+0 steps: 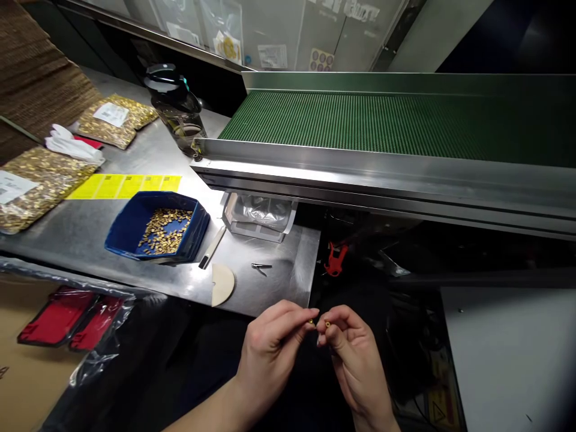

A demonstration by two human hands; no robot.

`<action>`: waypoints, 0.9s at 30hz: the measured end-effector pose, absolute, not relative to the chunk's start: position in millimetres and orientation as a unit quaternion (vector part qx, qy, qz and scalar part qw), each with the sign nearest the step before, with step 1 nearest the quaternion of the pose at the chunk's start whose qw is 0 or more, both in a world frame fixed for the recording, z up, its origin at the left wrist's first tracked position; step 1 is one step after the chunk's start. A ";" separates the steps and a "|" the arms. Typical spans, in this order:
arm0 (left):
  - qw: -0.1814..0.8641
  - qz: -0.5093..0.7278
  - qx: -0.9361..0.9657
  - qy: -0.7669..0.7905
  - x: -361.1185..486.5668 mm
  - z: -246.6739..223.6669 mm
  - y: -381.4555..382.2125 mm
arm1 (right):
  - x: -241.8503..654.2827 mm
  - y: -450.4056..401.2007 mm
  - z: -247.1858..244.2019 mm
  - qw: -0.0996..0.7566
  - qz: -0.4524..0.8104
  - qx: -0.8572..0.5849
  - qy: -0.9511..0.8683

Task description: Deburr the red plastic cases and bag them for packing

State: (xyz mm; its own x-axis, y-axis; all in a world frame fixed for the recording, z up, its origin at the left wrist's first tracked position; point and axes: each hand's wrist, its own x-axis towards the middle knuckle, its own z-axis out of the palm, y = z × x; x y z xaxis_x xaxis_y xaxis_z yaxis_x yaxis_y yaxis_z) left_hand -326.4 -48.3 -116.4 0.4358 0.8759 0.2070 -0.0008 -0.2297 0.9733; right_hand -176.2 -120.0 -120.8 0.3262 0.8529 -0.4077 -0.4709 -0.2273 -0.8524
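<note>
My left hand (274, 345) is pinched on a small brass part (311, 321), held between thumb and fingertips. Close beside it, my right hand (353, 354) grips another small brass part (328, 324) in the same way. The fingertips of both hands nearly meet, past the front edge of the metal table (288, 276). Up and to the left, a blue bin (126, 231) holds many small brass pieces (164, 234). A small metal tool (261, 266), a cream half-disc (222, 284) and a white-handled knife (213, 246) lie on the table.
A green ribbed conveyor (351, 123) with metal sides crosses the upper right. A dark bottle (177, 114) stands by its end. Bags of brass parts (49, 180) and yellow labels (126, 186) lie left. A grey tray (261, 216) sits below the conveyor; an orange-red object (335, 259) is beyond the table edge.
</note>
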 end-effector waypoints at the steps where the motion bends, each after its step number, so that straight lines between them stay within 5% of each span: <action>1: 0.523 0.420 0.666 0.327 -326.4 -116.1 -48.2 | -176.6 -118.7 -119.1 0.596 0.564 -0.550 -0.155; 8: 0.454 0.443 0.716 0.290 -325.7 -120.4 -51.3 | -183.8 -115.5 -118.5 0.604 0.611 -0.508 -0.065; 17: 0.238 0.441 0.830 0.247 -332.1 -127.3 -48.5 | -194.2 -113.6 -112.1 0.595 0.632 -0.492 -0.075; 27: 0.197 0.384 0.883 0.183 -346.4 -123.5 -29.3 | -188.7 -109.7 -102.5 0.549 0.635 -0.524 -0.146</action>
State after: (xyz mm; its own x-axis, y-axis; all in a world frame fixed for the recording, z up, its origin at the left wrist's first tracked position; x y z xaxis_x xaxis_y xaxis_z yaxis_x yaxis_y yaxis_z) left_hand -346.4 -29.3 -123.5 0.6374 0.4752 0.6065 0.1730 -0.8553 0.4884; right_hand -188.7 -109.7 -102.5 0.1521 0.8502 -0.5040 -0.5445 -0.3535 -0.7606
